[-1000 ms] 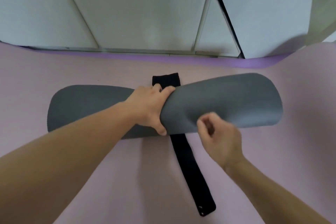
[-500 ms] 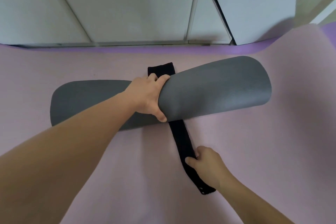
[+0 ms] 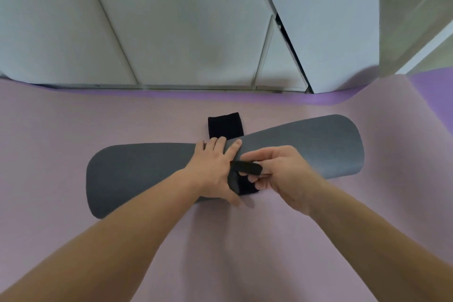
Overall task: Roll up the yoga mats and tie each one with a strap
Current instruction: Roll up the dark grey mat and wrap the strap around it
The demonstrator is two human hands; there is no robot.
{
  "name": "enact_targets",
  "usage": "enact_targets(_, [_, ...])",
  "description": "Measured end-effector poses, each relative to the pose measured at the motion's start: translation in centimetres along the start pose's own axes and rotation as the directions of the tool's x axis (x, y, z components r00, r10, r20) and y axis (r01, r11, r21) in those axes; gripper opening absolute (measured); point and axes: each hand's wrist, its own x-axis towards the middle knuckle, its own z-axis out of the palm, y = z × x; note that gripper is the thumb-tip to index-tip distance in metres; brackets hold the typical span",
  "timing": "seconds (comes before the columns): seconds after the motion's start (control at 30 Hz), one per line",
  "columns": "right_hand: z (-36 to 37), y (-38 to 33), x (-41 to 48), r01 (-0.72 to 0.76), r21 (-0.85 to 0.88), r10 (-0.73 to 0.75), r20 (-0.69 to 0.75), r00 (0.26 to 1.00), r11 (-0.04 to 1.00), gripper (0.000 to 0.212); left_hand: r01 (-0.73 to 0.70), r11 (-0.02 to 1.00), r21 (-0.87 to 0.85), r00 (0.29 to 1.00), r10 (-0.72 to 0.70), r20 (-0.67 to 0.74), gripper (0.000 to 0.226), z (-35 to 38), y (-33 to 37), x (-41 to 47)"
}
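**A:** Where is the mat, and what is it doing?

**B:** A rolled grey yoga mat (image 3: 152, 174) lies across the middle of the view, on a pale pink mat (image 3: 73, 130) spread flat over the floor. Its right end sits a little farther away than its left. A black strap (image 3: 225, 125) runs under the roll near its middle; the far end pokes out flat beyond the roll.

**A:** And the hands?

**B:** The left hand (image 3: 215, 169) presses down on top of the roll, fingers spread over its far side, thumb hooked on the near side. That grip is closed on the roll, holding it from unrolling. The right hand (image 3: 277, 174) is just beside it, its grip pinched on the near end of the strap, lifted up against the roll's near face.

**A:** What has changed?

**B:** Half a second ago that near end lay flat on the pink mat and the right hand was only reaching down to it. Now it has been picked up and brought over the roll. So the rolling looks done for this mat, and the tying has begun.

**A:** What surrounds it?

**B:** A purple strip (image 3: 318, 99) edges the far side of the pink mat, and beyond that stand white cabinet panels (image 3: 171, 19).
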Motion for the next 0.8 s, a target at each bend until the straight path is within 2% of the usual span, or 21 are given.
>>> enact_targets(0.03, [0.0, 0.1, 0.5, -0.029, 0.006, 0.028, 0.025, 0.999, 1.000, 0.042, -0.002, 0.998, -0.066, 1.000, 0.002, 0.004, 0.136, 0.0, 0.1, -0.5])
enact_targets(0.1, [-0.3, 0.3, 1.4, -0.060, 0.043, 0.057, 0.058, 0.997, 0.997, 0.056, 0.005, 0.975, -0.220, 0.999, -0.012, -0.031, 0.111, 0.2, 0.2, -1.3])
enact_targets(0.17, [-0.6, 0.5, 2.1, -0.063, 0.001, 0.063, 0.099, 0.993, 0.998, 0.049, 0.004, 0.962, -0.274, 0.995, -0.032, -0.098, 0.082, 0.7, 0.3, -1.6])
enact_targets(0.23, [-0.4, 0.7, 3.0, 0.018, -0.264, 0.004, 0.082, 0.997, 0.964, 0.020, -0.001, 0.957, -0.289, 0.986, -0.047, -0.159, 0.061, 1.3, 0.3, -1.5])
enact_targets(0.27, [-0.3, 0.6, 3.7, 0.060, -0.454, -0.042, 0.050, 0.998, 0.889, 0.009, 0.001, 0.946, -0.324, 0.982, -0.062, -0.177, 0.052, 1.5, 0.3, -1.4])
enact_targets(0.33, [-0.1, 0.4, 5.2, 0.134, -0.728, -0.170, 0.025, 0.985, 0.672, 0.017, 0.003, 0.916, -0.401, 0.971, -0.098, -0.217, 0.042, 1.6, 0.1, -1.2])
enact_targets(0.37, [0.1, 0.4, 5.7, 0.162, -0.761, -0.217, 0.029, 0.976, 0.628, 0.024, 0.003, 0.896, -0.444, 0.964, -0.121, -0.238, 0.039, 1.5, 0.0, -1.0])
enact_targets(0.4, [0.1, 0.6, 6.2, 0.191, -0.753, -0.253, 0.034, 0.967, 0.630, 0.027, 0.015, 0.867, -0.497, 0.956, -0.159, -0.248, 0.036, 1.2, -0.3, -0.9])
enact_targets(0.53, [-0.5, 1.8, 8.2, 0.194, -0.649, -0.301, -0.057, 0.952, 0.736, 0.029, 0.196, 0.734, -0.651, 0.933, -0.344, -0.107, 0.033, -0.4, -1.9, 0.9])
enact_targets(0.6, [-0.5, 2.2, 8.9, 0.187, -0.645, -0.323, -0.099, 0.941, 0.741, 0.022, 0.303, 0.623, -0.721, 0.877, -0.478, -0.045, 0.033, -1.2, -3.0, 2.4])
enact_targets(0.67, [-0.4, 2.5, 9.3, 0.188, -0.656, -0.342, -0.113, 0.933, 0.731, 0.012, 0.399, 0.463, -0.791, 0.794, -0.606, 0.046, 0.039, -1.9, -4.1, 4.2])
enact_targets(0.73, [-0.5, 2.9, 10.0, 0.204, -0.656, -0.364, -0.116, 0.924, 0.727, 0.020, 0.465, 0.359, -0.809, 0.755, -0.638, 0.151, 0.043, -2.1, -4.8, 6.4])
enact_targets(0.8, [-0.8, 3.0, 10.6, 0.226, -0.633, -0.381, -0.119, 0.917, 0.741, 0.022, 0.492, 0.287, -0.822, 0.748, -0.623, 0.230, 0.056, -2.1, -5.0, 8.7])
